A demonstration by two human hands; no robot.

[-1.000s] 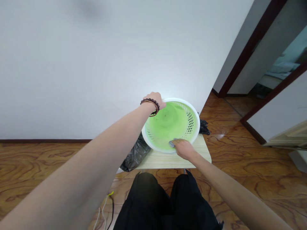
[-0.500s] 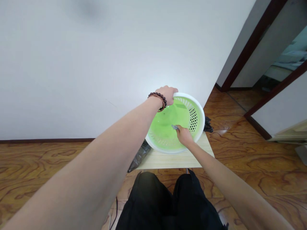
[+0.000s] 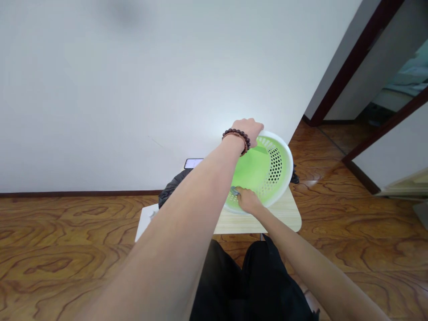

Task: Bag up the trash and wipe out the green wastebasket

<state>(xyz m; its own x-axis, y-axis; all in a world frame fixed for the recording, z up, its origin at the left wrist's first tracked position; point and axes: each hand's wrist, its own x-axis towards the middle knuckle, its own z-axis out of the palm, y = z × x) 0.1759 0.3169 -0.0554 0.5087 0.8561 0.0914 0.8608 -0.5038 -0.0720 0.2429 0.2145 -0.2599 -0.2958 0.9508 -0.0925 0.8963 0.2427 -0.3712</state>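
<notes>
At far rim of basket [image 3: 290,167], L hand [image 3: 250,129] clasps, prob. to steady it, w/ R hand [image 3: 248,199] pinching grey wad [image 3: 234,191] inside near wall.

Seemingly a home; wood-grain floor [image 3: 83,254], plain white wall [image 3: 133,89], dark reddish door frame [image 3: 357,58]

green-white basket [image 3: 290,167] | perforated, mouth up | gray cloth [image 3: 234,191] | inside basket
</notes>
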